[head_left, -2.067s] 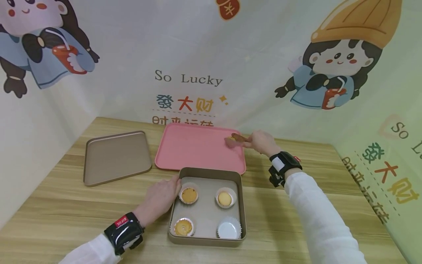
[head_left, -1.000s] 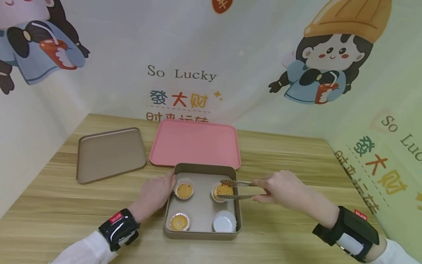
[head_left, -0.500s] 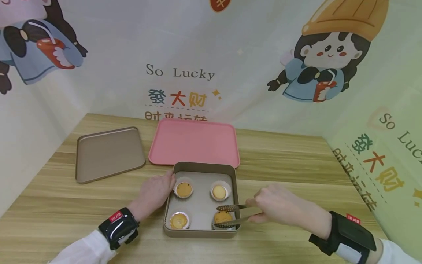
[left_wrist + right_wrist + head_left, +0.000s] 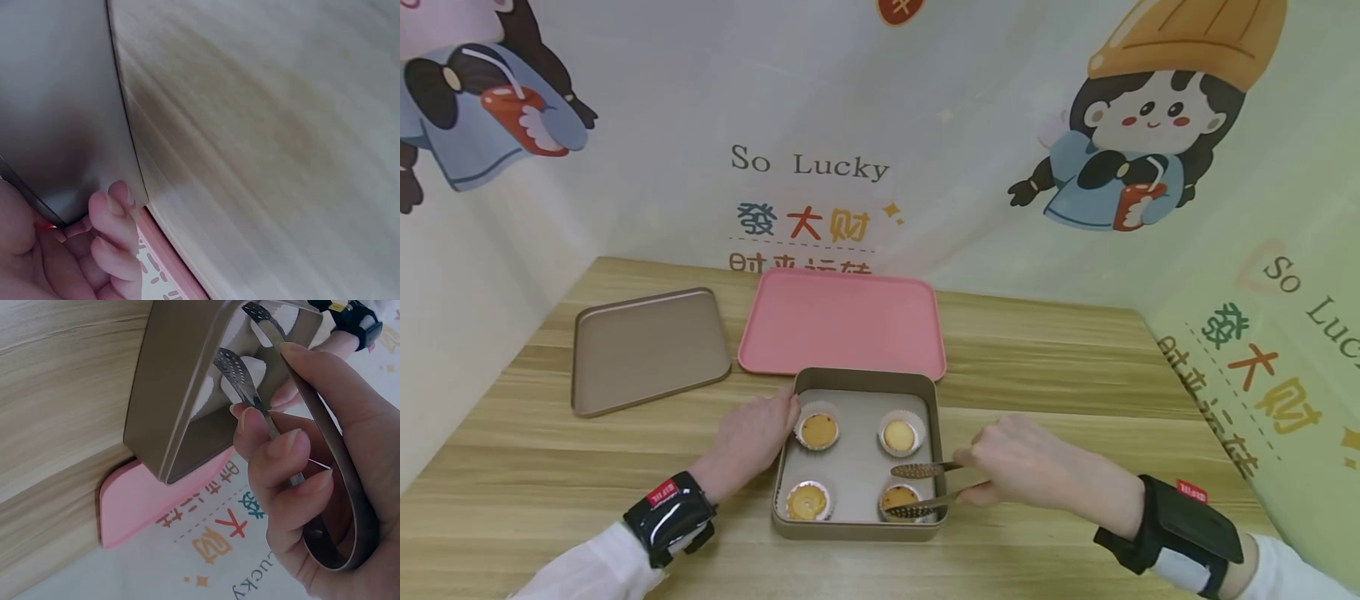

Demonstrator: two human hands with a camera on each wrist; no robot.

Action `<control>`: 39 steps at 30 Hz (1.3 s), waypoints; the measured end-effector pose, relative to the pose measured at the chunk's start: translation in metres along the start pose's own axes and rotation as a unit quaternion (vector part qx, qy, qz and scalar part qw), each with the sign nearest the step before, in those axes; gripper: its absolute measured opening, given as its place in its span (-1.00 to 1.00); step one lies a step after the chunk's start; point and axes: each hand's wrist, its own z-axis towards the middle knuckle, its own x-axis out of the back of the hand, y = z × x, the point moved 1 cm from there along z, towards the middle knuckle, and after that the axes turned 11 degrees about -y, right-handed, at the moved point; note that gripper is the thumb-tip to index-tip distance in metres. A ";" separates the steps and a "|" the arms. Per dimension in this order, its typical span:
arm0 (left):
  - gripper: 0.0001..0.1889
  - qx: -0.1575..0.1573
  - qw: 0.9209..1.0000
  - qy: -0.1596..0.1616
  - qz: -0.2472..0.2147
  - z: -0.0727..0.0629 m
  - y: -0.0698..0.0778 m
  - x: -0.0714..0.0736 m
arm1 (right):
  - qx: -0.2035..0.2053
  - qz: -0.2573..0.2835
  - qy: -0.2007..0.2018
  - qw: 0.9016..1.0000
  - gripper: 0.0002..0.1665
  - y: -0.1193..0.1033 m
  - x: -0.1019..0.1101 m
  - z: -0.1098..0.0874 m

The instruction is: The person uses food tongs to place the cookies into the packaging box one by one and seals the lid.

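My left hand holds the left wall of a deep square baking pan; in the left wrist view its fingertips curl against that wall. Metal food tongs are gripped in my right hand, their perforated tips spread apart. One tip overlaps a small round tart in the pan's near right paper cup; the other hovers just beyond it. Three more tarts sit in paper cups: far left, far right and near left. The right wrist view shows the tongs' bent end in my palm.
A pink tray lies behind the pan, and a flat brown tray lies to its left. All stand on a wood-grain table, with a printed cloth backdrop behind and at the sides.
My right hand has brought a tart with the tongs from the pink tray to the near right cup, formerly without one. The tongs have spread and released it. My left hand stays put.
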 end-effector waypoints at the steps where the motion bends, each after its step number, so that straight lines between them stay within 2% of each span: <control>1: -0.88 0.003 1.000 0.001 -0.003 0.000 0.000 0.000 | -0.003 0.010 0.001 1.000 -0.65 0.002 0.002 -0.001; 5: -0.87 0.007 1.000 0.003 -0.007 0.002 -0.001 -0.001 | -0.017 0.047 0.022 0.999 -0.71 0.012 0.013 -0.007; 8: -0.88 0.002 1.000 0.006 -0.007 0.002 -0.001 0.000 | -0.044 0.074 0.044 0.995 -0.74 0.028 0.022 -0.013; 11: -0.91 -0.011 1.000 0.011 -0.007 0.001 -0.002 0.001 | -0.095 0.093 0.050 0.990 -0.72 0.050 0.025 -0.018; 13: -0.93 -0.019 1.000 0.016 -0.005 0.000 -0.002 0.002 | -0.143 0.101 0.038 0.984 -0.67 0.068 0.023 -0.021; 16: -0.94 -0.023 1.000 0.018 -0.004 0.000 -0.002 0.002 | -0.216 0.116 0.008 0.969 -0.53 0.095 0.015 -0.023; 19: -0.92 -0.015 1.000 0.012 -0.015 0.000 -0.003 0.002 | -0.274 0.148 -0.012 0.950 -0.61 0.120 0.002 -0.024; 23: -0.89 0.004 0.999 0.011 -0.039 -0.001 -0.005 0.001 | -0.323 0.191 -0.019 0.927 -0.64 0.146 -0.021 -0.018; 26: -0.89 0.007 0.999 0.017 -0.043 -0.003 -0.006 0.001 | -0.352 0.193 -0.016 0.916 -0.55 0.160 -0.037 -0.011; 30: -0.90 0.004 0.999 0.018 -0.044 -0.003 -0.005 0.000 | -0.415 0.200 -0.010 0.888 -0.40 0.172 -0.054 -0.003; 33: -0.90 0.003 0.999 0.020 -0.041 -0.003 -0.003 -0.001 | -0.455 0.219 -0.001 0.863 -0.38 0.178 -0.064 0.001; 36: -0.90 0.000 0.999 0.024 -0.035 -0.002 -0.001 -0.001 | -0.476 0.238 0.009 0.846 -0.42 0.181 -0.072 0.002; 39: -0.91 -0.007 0.999 0.030 -0.029 0.000 0.001 -0.002 | -0.490 0.248 0.013 0.836 -0.42 0.181 -0.077 0.001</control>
